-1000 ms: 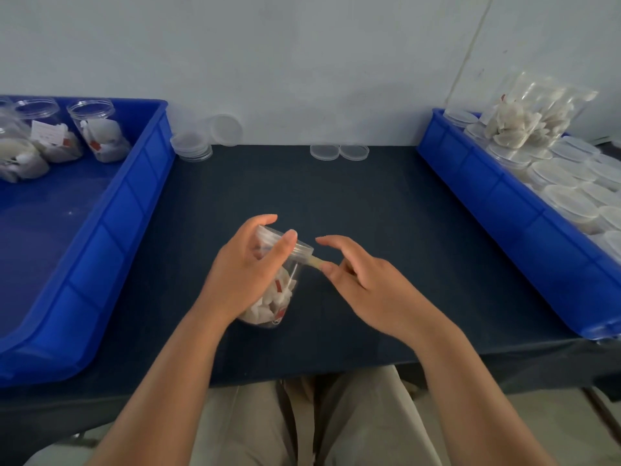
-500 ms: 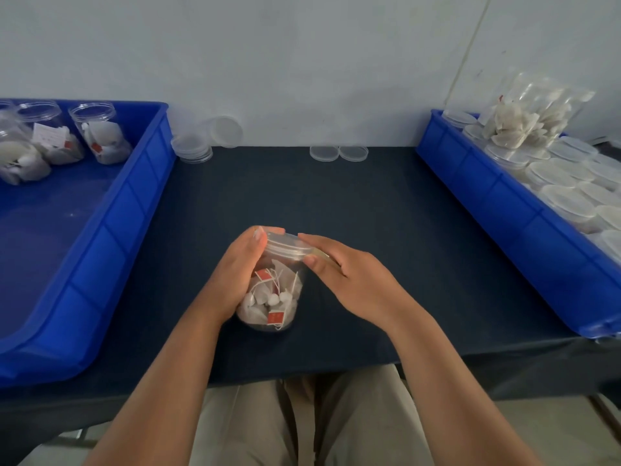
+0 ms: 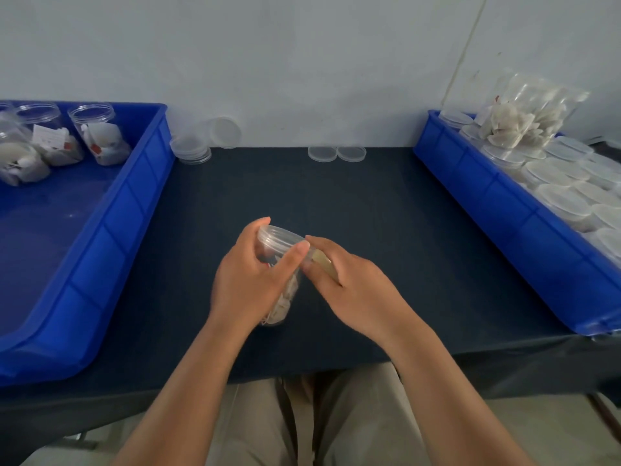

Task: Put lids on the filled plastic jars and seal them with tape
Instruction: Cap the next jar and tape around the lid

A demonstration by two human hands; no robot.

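A clear plastic jar [image 3: 281,260] filled with white tea bags stands tilted on the dark table near its front edge, a transparent lid on its top. My left hand [image 3: 252,277] grips the jar, thumb and fingers wrapped round its upper wall and lid rim. Right beside the lid, my right hand [image 3: 349,287] pinches a short strip of yellowish tape [image 3: 324,264] whose end reaches the jar's rim. Most of the jar's body is hidden behind my left hand.
A blue tray [image 3: 111,250] at left holds several open filled jars [image 3: 100,136]. Another blue tray [image 3: 504,213] at right is packed with lidded jars and a clear bag of tea bags [image 3: 524,112]. Loose lids [image 3: 191,148] and two more lids [image 3: 336,153] lie along the wall.
The jar has been turned and tilted in my left hand. My right hand left the lid's top and now pinches a tape strip at the jar's right side.
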